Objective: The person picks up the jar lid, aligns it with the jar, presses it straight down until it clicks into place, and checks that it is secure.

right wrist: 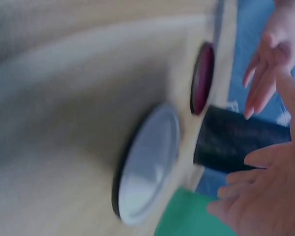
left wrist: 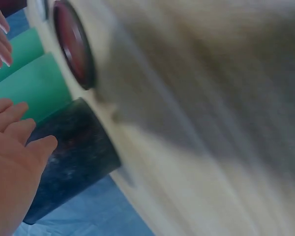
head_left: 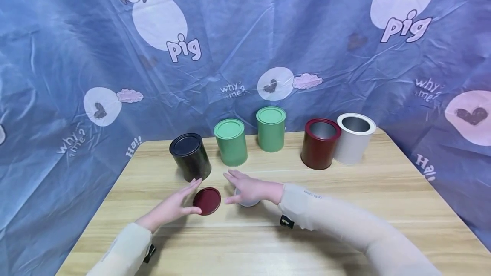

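Note:
My left hand [head_left: 172, 208], its thumb and fingers spread apart, hovers at the left side of a dark red round lid [head_left: 207, 201] lying on the table. It holds nothing. My right hand [head_left: 251, 188] reaches in from the right with fingers extended, over a white round lid [head_left: 248, 203] that it partly covers in the head view. The right wrist view shows that white lid [right wrist: 150, 164] flat on the wood, apart from the fingers. Just beyond the left fingertips stands a black can [head_left: 193, 161] with its black lid on.
Two lidded green cans [head_left: 232, 146] [head_left: 271, 133] stand toward the back. At the back right, an open dark red can [head_left: 319, 150] stands in front of an open white can [head_left: 350, 144], overlapping it. A blue printed cloth [head_left: 230, 54] hangs behind the wooden table [head_left: 268, 250].

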`<state>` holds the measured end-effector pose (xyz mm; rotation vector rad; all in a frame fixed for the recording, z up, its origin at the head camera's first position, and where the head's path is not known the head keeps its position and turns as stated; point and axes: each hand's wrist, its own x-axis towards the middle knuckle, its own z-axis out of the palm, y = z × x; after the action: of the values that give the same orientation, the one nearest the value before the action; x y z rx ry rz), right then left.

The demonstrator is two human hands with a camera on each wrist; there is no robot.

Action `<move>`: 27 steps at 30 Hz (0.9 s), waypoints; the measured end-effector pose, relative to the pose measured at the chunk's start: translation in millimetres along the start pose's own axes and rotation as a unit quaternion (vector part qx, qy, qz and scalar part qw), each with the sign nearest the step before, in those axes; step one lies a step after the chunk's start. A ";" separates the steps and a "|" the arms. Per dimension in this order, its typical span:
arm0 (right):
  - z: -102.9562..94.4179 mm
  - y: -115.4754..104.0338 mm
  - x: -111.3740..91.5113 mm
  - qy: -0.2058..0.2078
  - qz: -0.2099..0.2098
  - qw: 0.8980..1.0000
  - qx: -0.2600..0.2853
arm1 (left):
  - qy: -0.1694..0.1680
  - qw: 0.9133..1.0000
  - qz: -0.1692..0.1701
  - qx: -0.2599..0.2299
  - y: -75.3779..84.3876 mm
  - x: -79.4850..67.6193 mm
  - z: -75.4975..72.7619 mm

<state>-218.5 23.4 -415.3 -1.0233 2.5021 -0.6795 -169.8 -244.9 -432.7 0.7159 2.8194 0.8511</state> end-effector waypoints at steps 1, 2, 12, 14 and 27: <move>4.5 -2.5 1.6 -0.003 0.005 1.000 -0.019 | -0.006 1.000 -0.001 0.001 -2.5 -1.6 1.4; 8.5 -5.2 3.3 -0.004 0.009 0.999 -0.039 | -0.012 1.000 0.001 0.007 -5.2 -2.9 2.9; 36.0 -11.1 20.9 0.000 0.027 0.993 -0.115 | -0.039 0.998 -0.017 0.050 -24.1 -7.8 9.9; 38.7 -9.8 23.3 -0.003 0.035 0.993 -0.115 | -0.047 0.997 -0.021 0.052 -24.4 -7.4 11.1; 46.1 -16.2 32.6 -0.016 0.043 0.989 -0.142 | -0.068 0.993 -0.052 0.087 -23.6 -5.4 15.7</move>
<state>-209.2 -23.9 -448.8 -1.0023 2.6484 -0.2848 -170.9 -257.0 -458.9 0.6148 2.8024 0.5244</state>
